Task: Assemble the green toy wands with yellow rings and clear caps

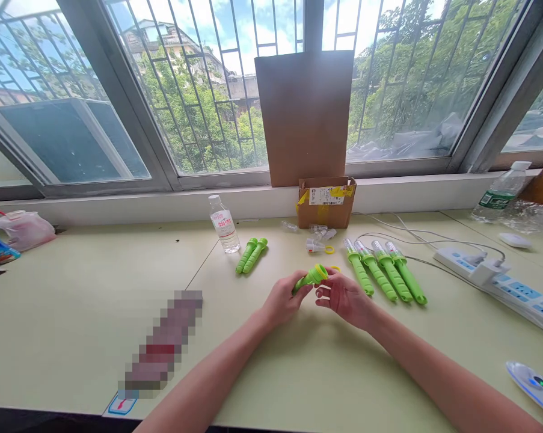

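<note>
My left hand (285, 297) is wrapped round a light green, ribbed plastic tube (311, 276), tilted with its wide end up to the right. A yellow ring (320, 272) sits at that end. My right hand (343, 297) is at the mouth of the tube, its fingertips closed on the ring's edge and the lower fingers curled loosely. Another bit of yellow (335, 269) shows just behind its fingers; whether it lies on the table I cannot tell. Beyond the hands lies a clear cap with a yellow loop (317, 247).
Several green tubes with clear tops (379, 270) lie on the right, and two green tubes (252, 255) on the left beside a water bottle (225, 225). A small carton (326, 204) stands at the back. A power strip (501, 279) with cables is at right. A blurred patch (163, 343) lies at left.
</note>
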Demonstrator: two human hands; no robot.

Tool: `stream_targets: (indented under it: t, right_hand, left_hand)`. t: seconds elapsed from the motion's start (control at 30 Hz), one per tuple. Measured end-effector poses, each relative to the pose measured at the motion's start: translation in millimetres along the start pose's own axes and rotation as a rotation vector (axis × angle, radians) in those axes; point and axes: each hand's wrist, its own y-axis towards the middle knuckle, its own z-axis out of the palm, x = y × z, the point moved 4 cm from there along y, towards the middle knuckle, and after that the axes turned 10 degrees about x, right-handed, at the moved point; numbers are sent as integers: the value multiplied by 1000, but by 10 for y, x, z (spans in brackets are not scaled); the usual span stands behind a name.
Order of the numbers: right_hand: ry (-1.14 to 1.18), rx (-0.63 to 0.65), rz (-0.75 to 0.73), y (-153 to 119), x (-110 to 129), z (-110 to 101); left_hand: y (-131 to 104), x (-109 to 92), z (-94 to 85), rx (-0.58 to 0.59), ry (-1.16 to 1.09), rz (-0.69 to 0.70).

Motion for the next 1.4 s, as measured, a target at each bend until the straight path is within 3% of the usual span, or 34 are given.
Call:
stream_targets:
  t: [0.17, 0.37, 0.63, 0.83, 1.13, 1.4]
  right_hand:
    - [-24, 68, 16, -11, -3, 80]
    - [-76, 55, -55, 26, -4, 63]
    - [-161, 26, -42, 35, -3, -36]
    - [-63, 78, -12, 6, 6, 61]
    - [-9, -59, -84, 37, 10, -62]
    - [-31, 34, -27, 3, 28, 90]
  left_hand:
    - [-3, -8, 18, 45, -11, 13]
    - [-11, 4, 37, 57, -16, 10]
    - [-14, 8, 81, 82, -133, -17]
    - [-15, 19, 115, 61, -280, -73]
    - [21, 52, 17, -76, -147, -71]
    - [-4, 48, 45, -36, -221, -75]
